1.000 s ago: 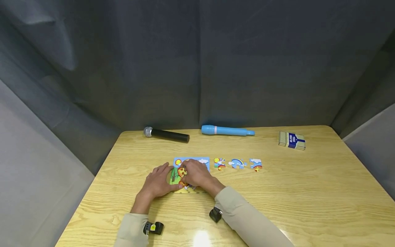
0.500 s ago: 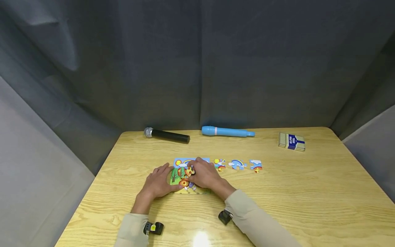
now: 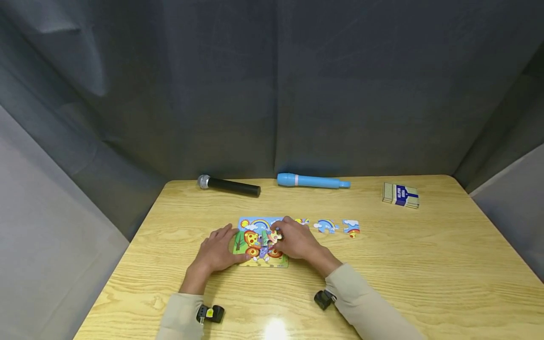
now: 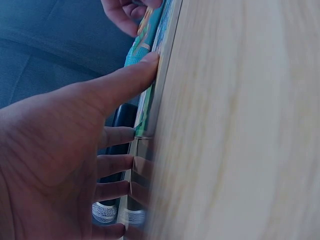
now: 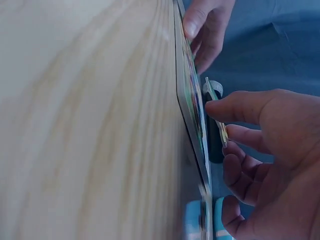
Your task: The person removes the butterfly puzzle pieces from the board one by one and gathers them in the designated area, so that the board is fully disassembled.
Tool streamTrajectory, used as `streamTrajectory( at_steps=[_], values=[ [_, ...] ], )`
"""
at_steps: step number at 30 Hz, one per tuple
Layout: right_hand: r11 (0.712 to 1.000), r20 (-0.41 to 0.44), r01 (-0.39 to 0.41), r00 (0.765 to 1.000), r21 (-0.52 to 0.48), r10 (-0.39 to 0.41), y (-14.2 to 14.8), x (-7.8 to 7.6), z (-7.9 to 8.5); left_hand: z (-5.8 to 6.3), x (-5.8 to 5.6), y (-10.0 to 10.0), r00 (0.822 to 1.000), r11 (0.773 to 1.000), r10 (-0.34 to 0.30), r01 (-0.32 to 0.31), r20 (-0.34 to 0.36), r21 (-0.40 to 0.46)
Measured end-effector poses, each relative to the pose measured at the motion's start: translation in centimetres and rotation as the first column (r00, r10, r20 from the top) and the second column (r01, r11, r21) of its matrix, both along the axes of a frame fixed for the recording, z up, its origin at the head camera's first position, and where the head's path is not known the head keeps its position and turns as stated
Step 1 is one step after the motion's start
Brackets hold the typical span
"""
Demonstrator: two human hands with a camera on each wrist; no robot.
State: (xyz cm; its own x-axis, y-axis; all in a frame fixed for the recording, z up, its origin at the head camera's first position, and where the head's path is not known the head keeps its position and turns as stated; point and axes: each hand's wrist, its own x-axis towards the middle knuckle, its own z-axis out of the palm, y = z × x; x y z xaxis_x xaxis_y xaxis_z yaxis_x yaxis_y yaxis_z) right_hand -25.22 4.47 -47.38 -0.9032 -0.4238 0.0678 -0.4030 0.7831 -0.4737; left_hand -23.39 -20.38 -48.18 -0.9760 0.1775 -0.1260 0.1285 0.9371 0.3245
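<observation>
While the left hand [image 3: 218,250] spreads its relaxed fingers beside the puzzle board [image 3: 276,264], thumb touching it, I see from my remote view the right hand [image 3: 297,238] pinching a puzzle piece [image 3: 275,236] between thumb and fingers, just above the board. That board lies on the desk [image 3: 425,264], loose pieces [image 3: 326,226] in a row to its right.

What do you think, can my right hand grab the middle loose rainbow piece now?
Probably not yet: your right hand is pinching another puzzle piece, which likely needs setting down first. Nothing seems to cover the rainbow piece.
</observation>
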Motion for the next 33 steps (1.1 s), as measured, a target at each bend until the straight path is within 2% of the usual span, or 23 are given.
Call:
streamTrajectory(
  at_steps=[5, 16, 26, 33],
  values=[
    [0.999, -0.008, 0.023, 1.000, 0.023, -0.023, 1.2, 0.1, -0.1, -0.1, 0.0, 0.0, 1.000, 1.000, 0.002, -0.002, -0.004, 0.001],
    [0.998, 0.038, 0.054, 0.998, 0.026, -0.055, 4.1, 0.1, -0.1, -0.1, -0.1, 0.0, 1.000, 1.000, 0.004, -0.004, 0.005, 0.001],
    [0.996, 0.026, 0.066, 0.997, 0.064, -0.068, 5.5, 0.5, -0.2, -0.2, 0.0, 0.0, 1.000, 1.000, 0.004, -0.004, 0.003, 0.002],
    [0.990, 0.058, 0.095, 0.993, 0.102, -0.101, 6.5, 0.8, -0.1, -0.2, -0.1, -0.1, 1.000, 1.000, 0.003, -0.003, 0.004, 0.001]
  ],
)
